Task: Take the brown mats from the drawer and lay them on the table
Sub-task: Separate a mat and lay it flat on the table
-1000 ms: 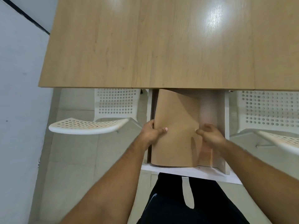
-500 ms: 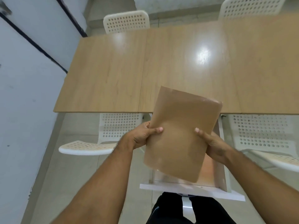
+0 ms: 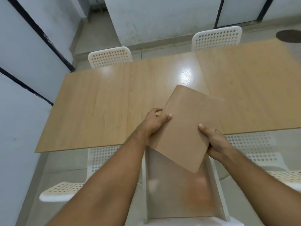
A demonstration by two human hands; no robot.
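Note:
A stack of brown mats hangs tilted in the air over the near edge of the wooden table. My left hand grips its left edge, thumb on top. My right hand grips its lower right edge, thumb on top as well. Below the mats the white drawer stands pulled out from under the table, and its pale bottom shows. How many mats are in the stack I cannot tell.
White perforated chairs stand at the near side, one at the left and one at the right. Two more chairs stand at the far side. A grey wall runs along the left.
Both hands have lifted the mats out of the drawer and carried them up and forward over the table's near edge. The view has tipped upward.

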